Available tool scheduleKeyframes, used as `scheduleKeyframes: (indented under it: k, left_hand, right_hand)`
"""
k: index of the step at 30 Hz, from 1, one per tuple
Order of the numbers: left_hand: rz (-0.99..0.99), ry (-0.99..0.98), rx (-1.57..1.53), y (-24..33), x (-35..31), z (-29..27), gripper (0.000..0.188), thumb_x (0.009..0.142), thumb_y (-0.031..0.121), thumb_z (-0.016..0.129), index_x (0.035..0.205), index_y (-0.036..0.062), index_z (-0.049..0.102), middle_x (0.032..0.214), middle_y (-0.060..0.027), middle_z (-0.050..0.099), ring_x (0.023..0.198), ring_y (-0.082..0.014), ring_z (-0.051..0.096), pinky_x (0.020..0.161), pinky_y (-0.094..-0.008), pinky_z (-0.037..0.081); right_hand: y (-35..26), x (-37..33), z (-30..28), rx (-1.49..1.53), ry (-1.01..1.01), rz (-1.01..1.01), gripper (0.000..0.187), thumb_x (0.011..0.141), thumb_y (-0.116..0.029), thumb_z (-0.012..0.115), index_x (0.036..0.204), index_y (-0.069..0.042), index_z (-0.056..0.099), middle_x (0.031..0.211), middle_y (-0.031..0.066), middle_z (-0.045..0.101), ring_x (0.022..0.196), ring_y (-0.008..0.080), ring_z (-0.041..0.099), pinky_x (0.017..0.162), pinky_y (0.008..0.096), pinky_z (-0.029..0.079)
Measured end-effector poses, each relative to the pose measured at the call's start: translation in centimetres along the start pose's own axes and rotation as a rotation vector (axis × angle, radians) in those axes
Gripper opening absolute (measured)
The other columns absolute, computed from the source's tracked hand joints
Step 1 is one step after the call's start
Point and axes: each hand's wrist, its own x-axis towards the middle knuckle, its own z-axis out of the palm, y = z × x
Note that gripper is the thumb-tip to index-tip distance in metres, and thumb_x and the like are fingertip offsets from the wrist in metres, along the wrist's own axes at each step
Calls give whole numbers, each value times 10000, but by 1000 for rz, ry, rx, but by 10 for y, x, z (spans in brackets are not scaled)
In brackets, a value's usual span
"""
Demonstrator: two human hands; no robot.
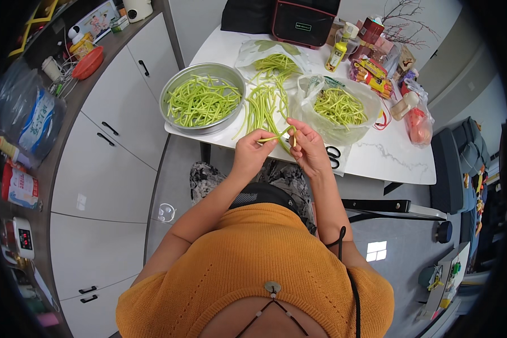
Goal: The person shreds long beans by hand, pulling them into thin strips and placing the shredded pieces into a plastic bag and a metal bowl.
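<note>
Over the near table edge, my left hand [251, 153] and my right hand [312, 151] are both closed on one thin green vegetable stem [278, 136], which bends between them. Just beyond, long uncut stems [262, 107] lie on the white table. They reach back to a bunch [276, 65] on an opened plastic bag [248, 53]. To the left, a round metal basin [243, 89] holds many short green pieces [203, 100]. On the right, a translucent bag-lined container [352, 135] holds more green pieces [339, 107]. Black-handled scissors [333, 158] lie beside my right hand.
At the back of the white table [400, 160] stand a black appliance [304, 22] and a yellow bottle [336, 56]. Food packets [372, 79] and a bag with reddish contents [418, 127] sit at the right. White cabinets [104, 169] line the left side.
</note>
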Motion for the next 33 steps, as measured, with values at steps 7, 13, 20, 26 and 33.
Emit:
scheduleKeyframes:
  k: [7,13,20,26,33]
  left_hand:
    - [9,-54,-13,2,-4,2,67,792,38,621,855,20,609,768,28,568,650,-15,466,561,-162,375]
    - [35,-109,159,12,-8,4,83,798,13,608,881,13,609,799,28,578,658,3,466,544,-145,369]
    - [192,-188,514,23,-7,7,154,782,101,644,900,9,606,805,16,570,639,-16,466,538,-181,378]
    - [-1,-231,332,19,-9,6,154,798,98,626,920,6,603,770,12,579,643,-31,474,578,-185,395]
    - [-135,-243,18,-1,-4,1,113,824,77,589,895,-9,600,760,-9,592,664,-44,507,604,-175,407]
  right_hand:
    - [3,-2,-8,28,18,29,280,843,-111,594,1091,12,551,749,-2,525,517,32,366,449,161,306]
    - [8,0,-15,-48,32,-10,242,832,-101,606,1043,11,570,669,-11,494,518,41,367,455,168,294]
    - [0,1,-4,-289,175,-130,215,792,-42,638,991,-1,567,714,-9,546,576,32,454,484,166,345]
    - [-4,0,-3,-480,226,-206,179,759,-14,664,922,-3,590,793,3,595,664,26,520,547,151,397]
    - [-2,-1,-3,-789,201,-252,99,751,-24,658,849,-9,660,775,-15,599,603,14,463,541,155,373]
